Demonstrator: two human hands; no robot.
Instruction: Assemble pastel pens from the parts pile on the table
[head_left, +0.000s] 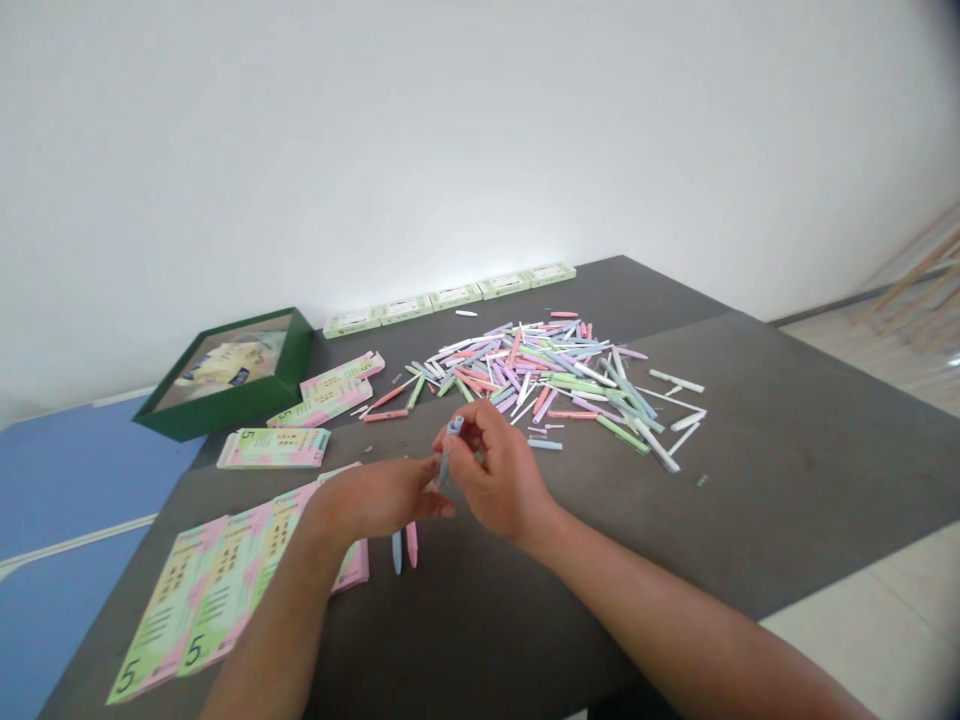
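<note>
Near the centre of the frame, the right hand (499, 478) and left hand (373, 498) are close together, the right pinching a slim pale blue plastic pen barrel (447, 455) that looks light, stiff and smooth, so a firm grip along its shaft seems safest.

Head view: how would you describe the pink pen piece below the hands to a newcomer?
On the dark grey table, look below the left hand and right hand. The pink pen piece lies there, apart from the pastel heap, just right of a pale blue piece.
</note>
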